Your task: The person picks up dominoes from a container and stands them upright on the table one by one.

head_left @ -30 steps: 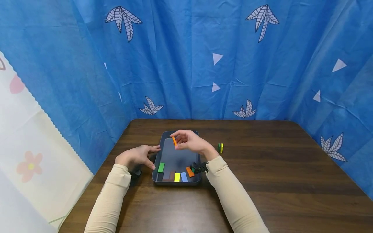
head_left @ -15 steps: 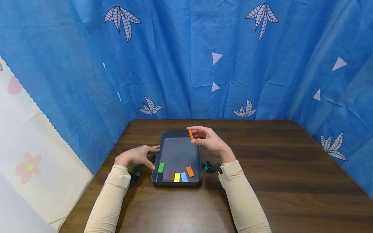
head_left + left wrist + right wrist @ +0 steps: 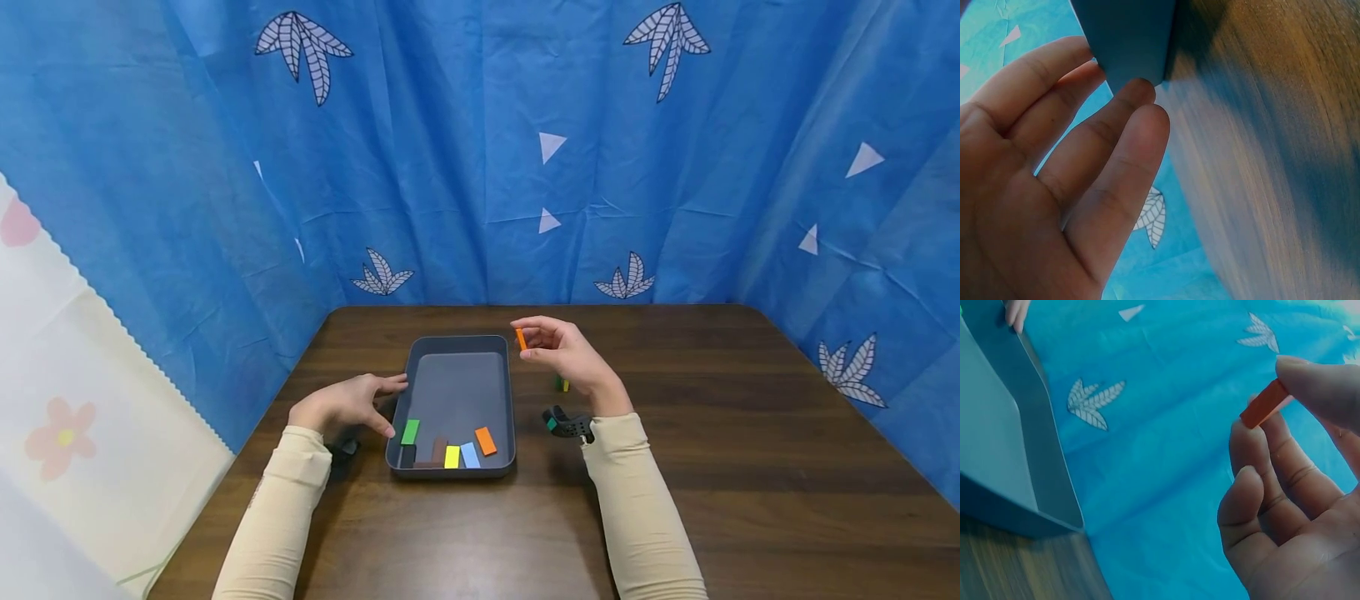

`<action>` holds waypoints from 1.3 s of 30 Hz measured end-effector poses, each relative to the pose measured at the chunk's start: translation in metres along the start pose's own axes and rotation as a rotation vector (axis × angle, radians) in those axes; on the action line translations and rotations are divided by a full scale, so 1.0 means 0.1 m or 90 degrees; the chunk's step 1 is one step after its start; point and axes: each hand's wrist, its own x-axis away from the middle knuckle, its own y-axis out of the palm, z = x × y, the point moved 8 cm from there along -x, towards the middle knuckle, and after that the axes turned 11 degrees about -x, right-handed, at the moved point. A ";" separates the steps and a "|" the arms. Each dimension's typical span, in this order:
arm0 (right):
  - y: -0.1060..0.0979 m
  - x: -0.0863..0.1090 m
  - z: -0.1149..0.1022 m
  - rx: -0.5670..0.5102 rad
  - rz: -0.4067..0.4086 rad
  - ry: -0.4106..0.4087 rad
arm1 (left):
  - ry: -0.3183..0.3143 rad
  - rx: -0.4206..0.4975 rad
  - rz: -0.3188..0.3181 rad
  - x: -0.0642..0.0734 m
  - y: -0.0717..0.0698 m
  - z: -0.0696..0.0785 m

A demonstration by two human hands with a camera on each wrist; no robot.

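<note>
Pinches an orange block [image 3: 522, 339] between the thumb and fingertips of the right hand [image 3: 573, 354], parted only by the block's own length. In the right wrist view, presses one end with the thumb tip and the other with a fingertip, with the outer fingers loosely curled alongside. Holds the block raised, just right of the far right corner of a dark grey tray [image 3: 465, 387] and apart from it.

Rests the left hand [image 3: 347, 406] beside the tray's left wall, with thumb and fingers well apart, lightly bent and holding nothing, with fingertips at the rim, apparently touching.

Shows, inside the tray and just right of the left thumb tip, a green block [image 3: 410, 432]; nearer the body from there, a black block [image 3: 407, 457]; then, further right of that thumb, brown blocks [image 3: 441, 451], a yellow block [image 3: 452, 457], a light blue block [image 3: 470, 455] and a slanted second orange block [image 3: 486, 441], left of the right fingertips and nearer the body.

Partly covers with the right hand a dark green piece [image 3: 558, 382] and a yellow piece [image 3: 566, 386], close together on the brown table [image 3: 712, 417], right of the pinching fingertips and nearer the body.
</note>
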 end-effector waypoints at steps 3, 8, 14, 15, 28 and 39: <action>-0.12 0.05 0.01 0.001 0.022 0.003 | 0.008 0.000 0.000 0.00 0.00 0.01; -0.33 0.13 0.03 -0.002 0.058 0.002 | 0.003 0.009 -0.003 0.01 0.00 0.00; -0.50 0.17 0.07 -0.016 0.082 -0.001 | -0.004 0.015 -0.005 0.02 -0.02 -0.02; -0.52 0.18 0.07 -0.015 0.085 0.002 | -0.002 0.013 -0.006 0.02 -0.02 -0.02; -0.77 0.29 0.23 0.013 0.137 0.032 | -0.017 0.043 -0.007 0.02 0.01 -0.03; -0.92 0.39 0.50 0.053 0.155 0.077 | -0.022 0.038 -0.008 0.01 0.01 -0.01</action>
